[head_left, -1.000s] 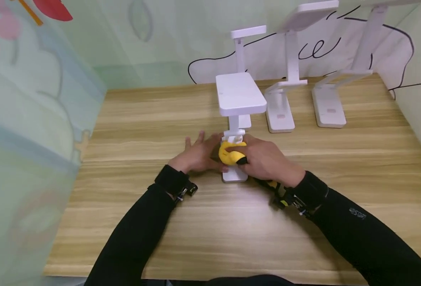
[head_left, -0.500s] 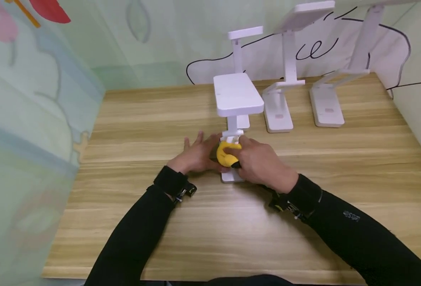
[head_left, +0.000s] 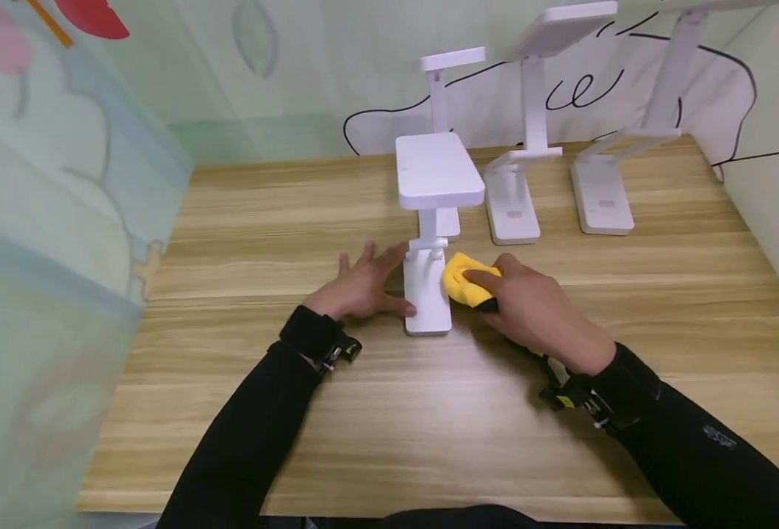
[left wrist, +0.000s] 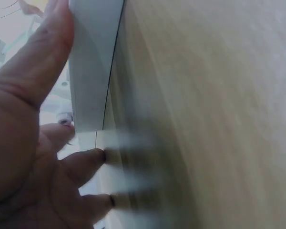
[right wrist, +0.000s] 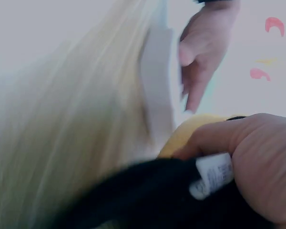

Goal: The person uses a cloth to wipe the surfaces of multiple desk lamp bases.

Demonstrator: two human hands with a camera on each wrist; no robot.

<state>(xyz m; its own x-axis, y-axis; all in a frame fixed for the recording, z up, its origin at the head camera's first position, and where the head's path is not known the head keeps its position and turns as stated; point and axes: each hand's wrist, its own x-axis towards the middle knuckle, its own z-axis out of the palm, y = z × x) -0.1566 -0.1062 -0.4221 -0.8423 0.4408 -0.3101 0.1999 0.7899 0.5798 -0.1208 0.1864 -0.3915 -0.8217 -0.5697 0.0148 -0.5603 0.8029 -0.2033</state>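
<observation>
A white folding stand (head_left: pixel 428 297), which looks like a phone stand, stands upright on the wooden table, its flat rectangular top (head_left: pixel 439 169) raised on an arm above the base. My left hand (head_left: pixel 361 286) is at the base's left side; the thumb rests on the base's edge and the other fingers are spread, fairly straight. Just right of the base, my right hand (head_left: pixel 540 314) grips a bunched yellow cloth (head_left: pixel 467 281) with a black part. A white label (right wrist: pixel 213 175) shows on the black part in the right wrist view. The cloth hides some right fingertips.
Behind stand more white stands: one (head_left: pixel 452 60) partly hidden by the front stand, a middle one (head_left: pixel 514 206) and a right one (head_left: pixel 604 198). A printed wall (head_left: pixel 284 88) borders the table (head_left: pixel 284 220) at the back; walls also rise at left and right.
My right hand has drawn the yellow cloth off the stand's base and away to the right, uncovering the base. My left hand has stayed at the base's left side.
</observation>
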